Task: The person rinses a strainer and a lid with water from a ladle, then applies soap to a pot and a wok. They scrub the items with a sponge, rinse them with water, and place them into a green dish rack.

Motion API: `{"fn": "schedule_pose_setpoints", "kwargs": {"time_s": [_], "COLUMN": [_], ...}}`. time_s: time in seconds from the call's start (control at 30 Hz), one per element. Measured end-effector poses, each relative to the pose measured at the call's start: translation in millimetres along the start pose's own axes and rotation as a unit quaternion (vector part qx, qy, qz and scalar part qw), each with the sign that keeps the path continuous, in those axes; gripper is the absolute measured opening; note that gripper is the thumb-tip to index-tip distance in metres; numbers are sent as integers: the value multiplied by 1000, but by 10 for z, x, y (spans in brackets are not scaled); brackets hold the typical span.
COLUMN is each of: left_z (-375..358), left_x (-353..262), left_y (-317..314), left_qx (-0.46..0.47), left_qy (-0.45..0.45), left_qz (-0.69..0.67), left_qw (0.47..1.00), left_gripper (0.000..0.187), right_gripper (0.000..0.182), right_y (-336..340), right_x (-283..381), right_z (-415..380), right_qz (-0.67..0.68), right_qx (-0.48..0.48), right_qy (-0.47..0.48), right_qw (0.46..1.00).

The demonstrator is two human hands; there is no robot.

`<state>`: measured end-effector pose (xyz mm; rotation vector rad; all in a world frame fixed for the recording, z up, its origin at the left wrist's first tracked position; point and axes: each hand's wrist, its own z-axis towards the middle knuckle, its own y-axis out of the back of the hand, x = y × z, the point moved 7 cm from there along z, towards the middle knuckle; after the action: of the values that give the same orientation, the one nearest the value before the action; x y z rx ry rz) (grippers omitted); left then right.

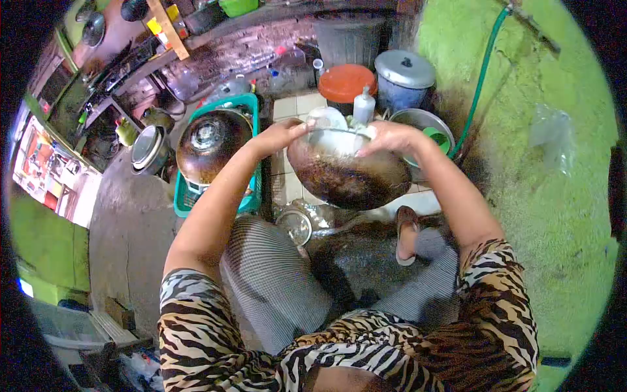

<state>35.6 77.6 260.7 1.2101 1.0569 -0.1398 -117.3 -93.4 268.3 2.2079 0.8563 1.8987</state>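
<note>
A large wok (346, 179) with a brown and blackened outer side is tilted between my two hands, above the wet floor. My left hand (282, 136) is closed at its upper left edge, with the fingertips against a whitish round piece (328, 119). On the upper right, my right hand (390, 138) grips the edge, with its thumb lying on the wok's pale upper part. A pale greenish scrap (358, 125) shows by the right fingers; I cannot make out its kind. The far side of the wok is hidden.
Left of the wok, a green basket (178, 196) holds another overturned wok (212, 147). Behind stand a white bottle (364, 106), a red-lidded container (346, 80) and a lidded bucket (405, 72). A metal basin (428, 119) is at right, and a round lid-like piece (294, 227) lies below.
</note>
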Motion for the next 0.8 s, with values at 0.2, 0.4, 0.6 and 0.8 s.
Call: {"fn": "schedule_pose_setpoints", "kwargs": {"time_s": [0.2, 0.4, 0.6, 0.8], "left_z": [-380, -629, -452, -118], "left_x": [-736, -763, -746, -196], "left_y": [-61, -179, -296, -257], "left_qx": [15, -98, -225, -220], "left_qy": [23, 56, -12, 14], "left_qz": [-10, -14, -5, -86], "left_qw": [1000, 993, 974, 972], "left_gripper": [54, 57, 56, 51], "right_gripper": [44, 57, 22, 22], "right_y": [447, 799, 241, 814], "right_x": [470, 422, 471, -77], "right_z": [-516, -605, 181, 623], "right_qz": [-33, 507, -177, -131], "right_qx": [-159, -315, -525, -610], "right_qy": [62, 198, 257, 123], "right_qw": [985, 778, 792, 772]}}
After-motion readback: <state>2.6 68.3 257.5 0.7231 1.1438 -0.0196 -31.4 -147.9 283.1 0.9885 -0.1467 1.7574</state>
